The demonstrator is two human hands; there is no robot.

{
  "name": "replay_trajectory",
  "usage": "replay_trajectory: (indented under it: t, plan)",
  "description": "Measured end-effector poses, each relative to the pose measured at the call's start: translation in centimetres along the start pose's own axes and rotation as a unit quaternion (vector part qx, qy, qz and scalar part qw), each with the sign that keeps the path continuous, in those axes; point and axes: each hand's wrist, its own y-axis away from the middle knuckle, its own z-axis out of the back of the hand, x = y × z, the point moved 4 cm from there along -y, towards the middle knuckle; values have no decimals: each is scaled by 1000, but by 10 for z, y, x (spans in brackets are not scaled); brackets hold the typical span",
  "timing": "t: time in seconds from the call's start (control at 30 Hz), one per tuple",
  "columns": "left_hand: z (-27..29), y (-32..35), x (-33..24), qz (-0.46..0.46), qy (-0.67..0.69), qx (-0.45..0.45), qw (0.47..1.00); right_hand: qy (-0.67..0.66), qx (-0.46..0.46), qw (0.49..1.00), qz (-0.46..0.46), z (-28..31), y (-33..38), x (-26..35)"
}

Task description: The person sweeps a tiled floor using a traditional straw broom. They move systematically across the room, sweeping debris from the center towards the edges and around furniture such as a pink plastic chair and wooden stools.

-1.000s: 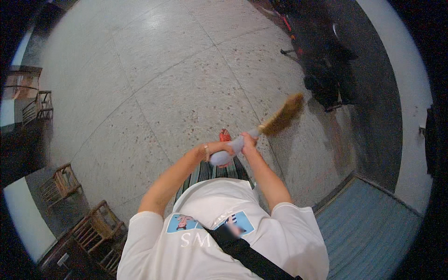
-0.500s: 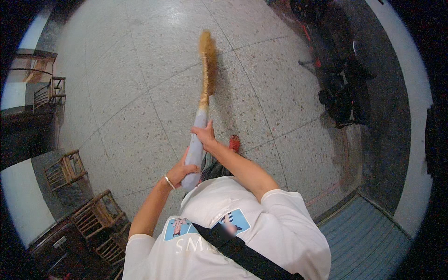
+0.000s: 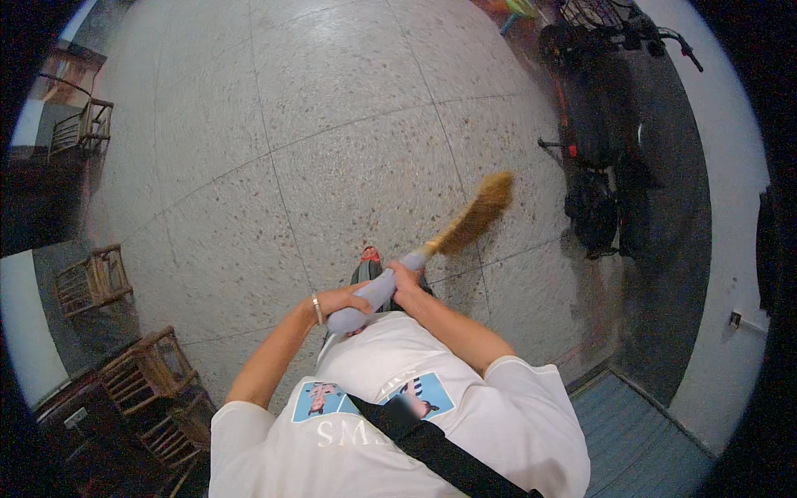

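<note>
Both of my hands grip a broom [image 3: 380, 290] by its thick pale grey handle. My left hand [image 3: 349, 300], with a light bracelet at the wrist, is closed near the handle's top end, close to my waist. Further down, my right hand [image 3: 404, 280] wraps round the handle just above the yellowish bound neck. The straw-coloured broom head [image 3: 481, 212] points away to the front right, over the speckled floor [image 3: 349, 166]. It is slightly blurred, and I cannot tell whether it touches the floor.
A dark scooter [image 3: 594, 124] stands along the right wall. Several bamboo chairs [image 3: 95, 280] line the left side. A blue-grey ribbed mat or panel [image 3: 647, 440] lies at the lower right. My foot in a red shoe [image 3: 369, 254] shows just ahead of my hands.
The broom head has swung from straight ahead to the right and nearer to me. Both hands moved with the handle, and the view has shifted a little. A different foot placement shows.
</note>
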Motion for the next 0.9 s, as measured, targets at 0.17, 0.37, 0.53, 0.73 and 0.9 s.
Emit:
replay_trajectory:
  t: [0.17, 0.37, 0.53, 0.73, 0.9]
  plan:
    - [37, 55, 4, -64, 36, -87, 994, 63, 78, 995, 6, -76, 3, -9]
    - [26, 51, -40, -174, 31, -171, 969, 164, 147, 960, 173, -133, -21, 44]
    - [23, 1, -94, -239, -22, -144, 960, 126, 161, 952, 228, -123, -41, 127]
    - [-7, -80, -201, -171, 8, -4, 985, 61, 3, 960, 274, -49, -107, 248]
    - [-39, -195, -283, -133, 36, 94, 986, 11, -66, 968, 243, 42, -194, 349]
